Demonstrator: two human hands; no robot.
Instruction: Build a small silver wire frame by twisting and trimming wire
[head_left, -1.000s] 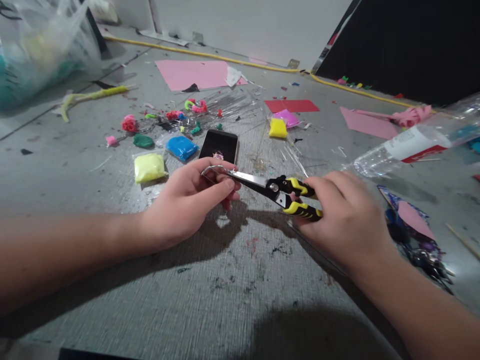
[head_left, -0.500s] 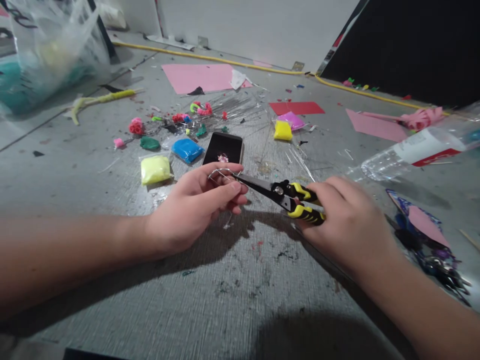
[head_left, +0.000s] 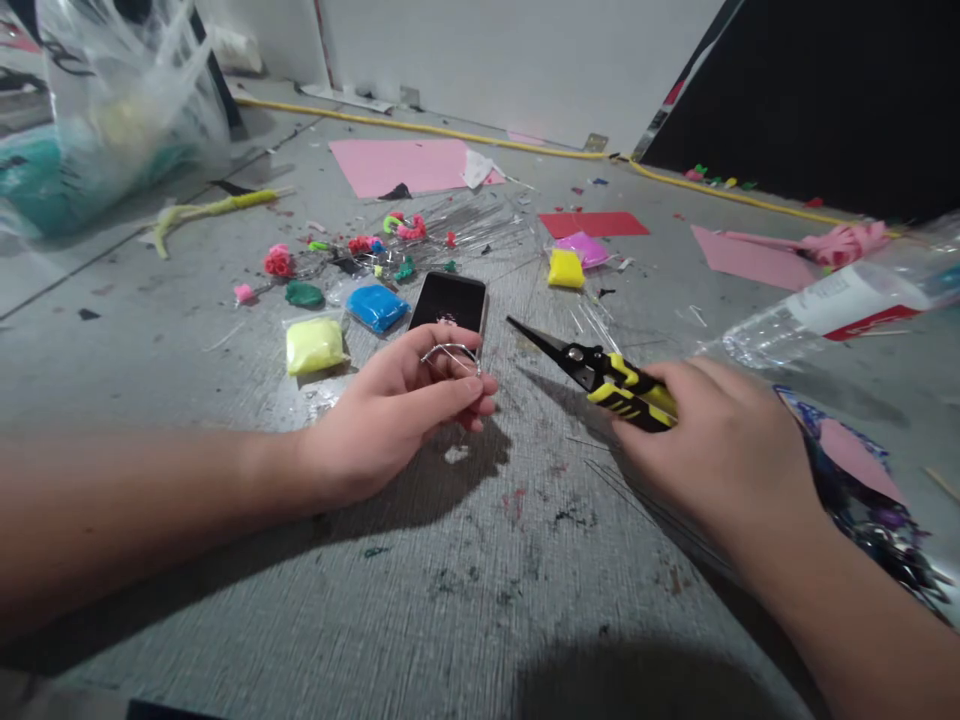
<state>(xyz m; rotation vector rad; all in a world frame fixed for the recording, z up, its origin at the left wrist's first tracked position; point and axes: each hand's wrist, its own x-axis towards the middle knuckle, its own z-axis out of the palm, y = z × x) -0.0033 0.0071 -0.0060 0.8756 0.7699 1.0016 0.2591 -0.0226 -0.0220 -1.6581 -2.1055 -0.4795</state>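
Note:
Between the thumb and fingers of my left hand (head_left: 397, 410) is a thin silver wire (head_left: 450, 348), bent into a curved loop. My right hand (head_left: 720, 440) grips black-and-yellow pliers (head_left: 600, 370) by the handles. Their long pointed jaws look closed and point left, apart from the wire. Just beyond my left fingers lies a dark phone (head_left: 450, 298), its near end hidden by them. Several straight thin wires (head_left: 622, 480) lie on the grey tabletop (head_left: 465, 600) beside and below my right hand.
Clay packets in pale yellow (head_left: 315, 347), blue (head_left: 376, 307) and bright yellow (head_left: 565, 268) lie beyond my hands. Farther back are small clay pieces (head_left: 279, 260), pink paper (head_left: 397, 167) and red paper (head_left: 592, 224). A clear bottle (head_left: 832, 300) lies right; a plastic bag (head_left: 135, 120) stands left.
My right hand has drawn the pliers back to the right, away from the wire, and their jaws have come together. My left hand still holds the wire in nearly the same place.

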